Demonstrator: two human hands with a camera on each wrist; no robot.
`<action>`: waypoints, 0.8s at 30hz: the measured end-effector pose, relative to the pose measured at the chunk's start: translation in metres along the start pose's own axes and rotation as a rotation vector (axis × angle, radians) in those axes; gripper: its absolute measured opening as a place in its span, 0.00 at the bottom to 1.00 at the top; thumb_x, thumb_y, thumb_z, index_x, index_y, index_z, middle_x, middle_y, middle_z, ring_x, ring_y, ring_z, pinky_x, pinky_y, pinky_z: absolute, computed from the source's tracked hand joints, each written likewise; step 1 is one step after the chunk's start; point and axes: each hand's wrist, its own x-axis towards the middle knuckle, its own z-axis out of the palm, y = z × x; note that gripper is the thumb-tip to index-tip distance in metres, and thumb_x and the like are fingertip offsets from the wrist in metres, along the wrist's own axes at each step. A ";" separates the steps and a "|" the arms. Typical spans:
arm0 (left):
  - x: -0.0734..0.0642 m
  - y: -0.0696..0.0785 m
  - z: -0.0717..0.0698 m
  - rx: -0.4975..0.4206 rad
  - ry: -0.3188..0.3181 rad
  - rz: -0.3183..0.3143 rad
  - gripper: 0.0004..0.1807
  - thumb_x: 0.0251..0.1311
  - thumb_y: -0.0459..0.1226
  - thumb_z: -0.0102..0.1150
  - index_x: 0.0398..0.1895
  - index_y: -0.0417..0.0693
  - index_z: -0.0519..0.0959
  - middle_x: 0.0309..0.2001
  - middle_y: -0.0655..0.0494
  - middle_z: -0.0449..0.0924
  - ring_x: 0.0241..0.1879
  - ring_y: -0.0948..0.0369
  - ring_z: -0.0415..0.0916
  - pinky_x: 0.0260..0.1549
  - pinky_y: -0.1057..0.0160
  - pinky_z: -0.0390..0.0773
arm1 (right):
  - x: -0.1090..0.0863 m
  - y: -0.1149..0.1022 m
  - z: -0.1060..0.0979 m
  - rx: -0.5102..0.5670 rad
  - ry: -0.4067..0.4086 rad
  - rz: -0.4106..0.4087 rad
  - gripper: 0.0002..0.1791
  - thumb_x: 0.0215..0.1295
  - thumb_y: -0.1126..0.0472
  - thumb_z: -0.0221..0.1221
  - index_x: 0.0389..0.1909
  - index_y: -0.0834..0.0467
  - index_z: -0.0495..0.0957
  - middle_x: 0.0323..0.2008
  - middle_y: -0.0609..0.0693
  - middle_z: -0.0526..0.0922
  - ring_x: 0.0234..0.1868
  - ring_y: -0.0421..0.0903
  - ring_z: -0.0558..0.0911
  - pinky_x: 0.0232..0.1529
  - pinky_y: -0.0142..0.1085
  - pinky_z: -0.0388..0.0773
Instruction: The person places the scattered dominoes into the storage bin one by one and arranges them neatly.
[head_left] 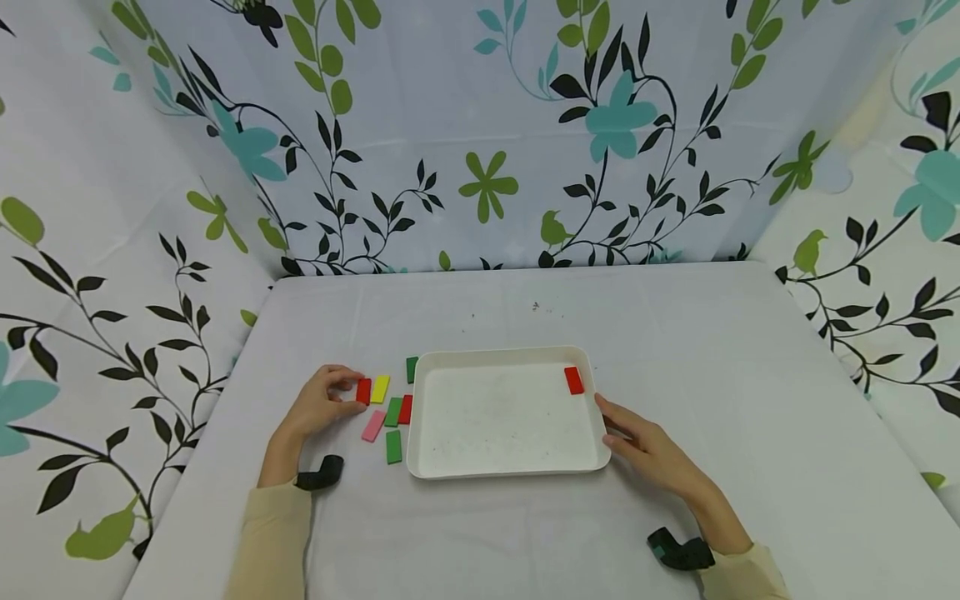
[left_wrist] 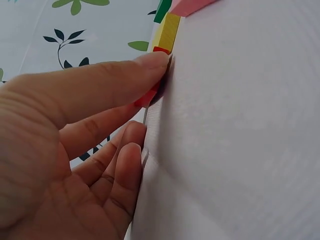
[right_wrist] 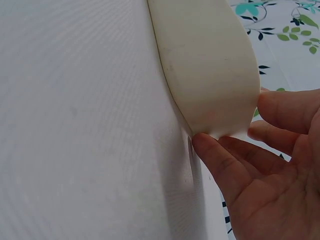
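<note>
My left hand [head_left: 318, 404] pinches a small flat red block [head_left: 363, 391] between thumb and fingertips, low at the table, left of the tray. Its other fingers curl loosely below in the left wrist view. A yellow block [head_left: 380, 389] lies right beside the red one. The white rectangular tray [head_left: 510, 474] sits mid-table with one red block [head_left: 573, 380] inside, at its upper right. At the tray's right end, my right hand [head_left: 648, 446] holds the side wall with thumb and fingers, seen close in the right wrist view.
Left of the tray lie a pink block [head_left: 372, 426], another red block [head_left: 405, 409], and green blocks near the tray's edge, one [head_left: 393, 447] at the front and one [head_left: 412, 369] at the back. A white cloth covers the table [head_left: 525, 542]; patterned curtains [head_left: 450, 125] surround it.
</note>
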 end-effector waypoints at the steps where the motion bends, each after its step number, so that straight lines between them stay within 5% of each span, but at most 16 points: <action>1: 0.000 0.000 -0.001 -0.004 -0.004 -0.003 0.25 0.53 0.36 0.71 0.55 0.38 0.78 0.56 0.42 0.69 0.49 0.51 0.68 0.43 0.67 0.70 | 0.000 0.000 0.000 0.001 -0.001 -0.002 0.33 0.71 0.62 0.55 0.73 0.65 0.56 0.72 0.66 0.60 0.65 0.66 0.71 0.55 0.20 0.68; 6: -0.001 0.000 -0.003 -0.023 0.021 -0.037 0.28 0.53 0.37 0.72 0.58 0.39 0.77 0.54 0.41 0.75 0.46 0.53 0.72 0.41 0.65 0.71 | 0.000 -0.001 0.000 0.001 -0.003 -0.004 0.33 0.72 0.62 0.55 0.73 0.65 0.56 0.72 0.66 0.60 0.65 0.66 0.71 0.55 0.20 0.68; 17: -0.007 0.005 -0.009 -0.209 0.118 -0.148 0.33 0.54 0.34 0.71 0.64 0.37 0.72 0.51 0.38 0.79 0.37 0.77 0.75 0.39 0.79 0.73 | 0.000 -0.001 0.001 0.010 -0.008 -0.002 0.33 0.71 0.62 0.55 0.73 0.64 0.57 0.72 0.66 0.60 0.65 0.66 0.71 0.55 0.21 0.69; 24: -0.007 0.034 -0.012 -0.294 0.192 -0.079 0.29 0.57 0.31 0.67 0.64 0.38 0.72 0.52 0.37 0.77 0.37 0.72 0.76 0.38 0.76 0.78 | 0.000 -0.001 0.000 0.006 0.000 0.003 0.33 0.71 0.61 0.55 0.73 0.64 0.57 0.72 0.66 0.61 0.65 0.66 0.71 0.55 0.22 0.69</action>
